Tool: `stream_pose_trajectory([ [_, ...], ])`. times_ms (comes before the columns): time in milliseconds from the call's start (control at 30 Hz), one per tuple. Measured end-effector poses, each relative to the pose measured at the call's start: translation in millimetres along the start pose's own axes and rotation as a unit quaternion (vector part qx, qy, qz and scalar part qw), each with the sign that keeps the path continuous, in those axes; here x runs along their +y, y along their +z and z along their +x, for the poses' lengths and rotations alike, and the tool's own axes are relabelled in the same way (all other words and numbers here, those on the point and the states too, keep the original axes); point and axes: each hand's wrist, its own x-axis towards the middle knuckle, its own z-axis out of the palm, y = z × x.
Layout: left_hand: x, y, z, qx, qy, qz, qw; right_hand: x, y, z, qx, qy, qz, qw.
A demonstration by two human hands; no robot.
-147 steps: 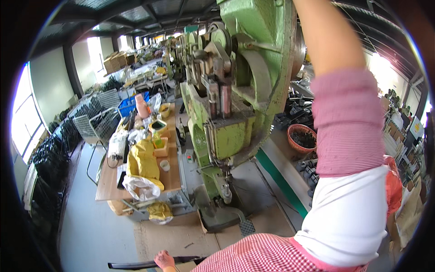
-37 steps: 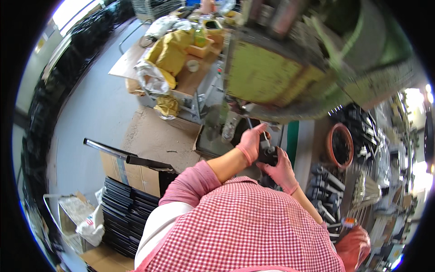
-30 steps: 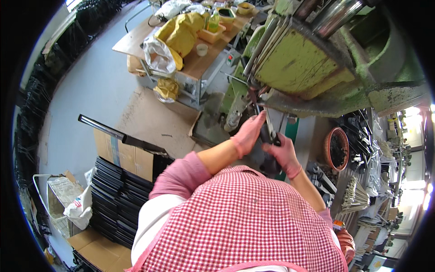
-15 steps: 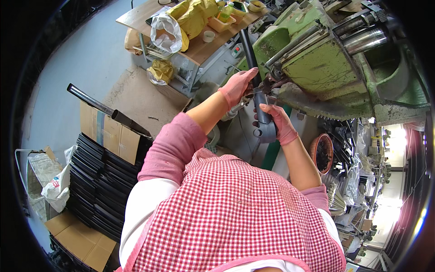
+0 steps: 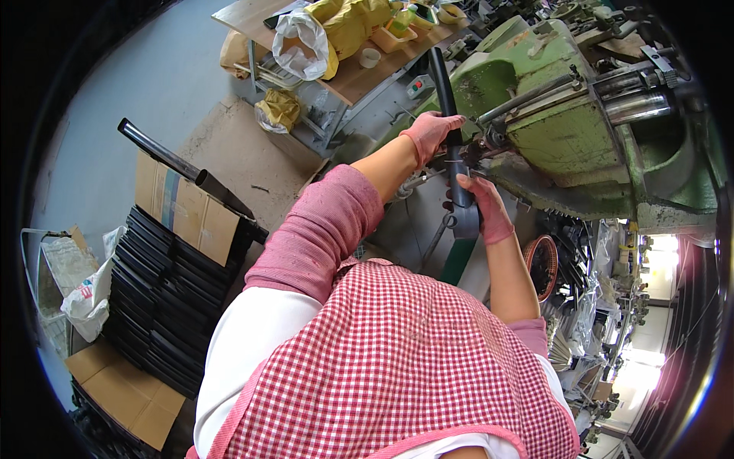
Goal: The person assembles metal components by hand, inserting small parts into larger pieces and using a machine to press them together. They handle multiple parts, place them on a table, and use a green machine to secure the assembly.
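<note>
A long black tube (image 5: 443, 84) slants down in front of me to a wider grey-black lower end with a round opening. Its middle lies against the spindle end of a green machine (image 5: 558, 145). Both my hands wear thin pink gloves. My left hand (image 5: 433, 136) grips the tube's upper part, thumb laid across it. Around the lower end closes my right hand (image 5: 489, 208), with the thumb on top and some fingertips showing on the far side. Where the tube meets the machine, my hands partly hide the contact.
Stacked black tubes (image 5: 164, 283) stand at my left by cardboard (image 5: 206, 222), with a loose tube (image 5: 160, 153) on top. A wooden table (image 5: 359, 84) ahead bears yellow sacks and a small white cup (image 5: 370, 58). At the right is a reddish basket (image 5: 541, 268).
My view has shifted, so the scene sits slightly differently. The tube looks more upright and turned, its end opening now less visible. Both hands keep their hold.
</note>
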Motion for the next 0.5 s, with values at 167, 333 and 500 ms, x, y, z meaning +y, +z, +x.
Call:
stream_pose_trajectory([
  [167, 0, 4, 3, 0.037, 0.006, 0.076, 0.996, -9, 6, -5, 0.025, 0.001, -0.028, 0.999],
  [333, -2, -17, 4, -0.062, 0.036, 0.024, 0.997, -7, 20, 6, 0.084, -0.127, -0.287, 0.946],
  [500, -12, -57, 9, -0.023, 0.006, 0.118, 0.993, -2, 29, 22, 0.163, -0.181, -0.507, 0.827],
])
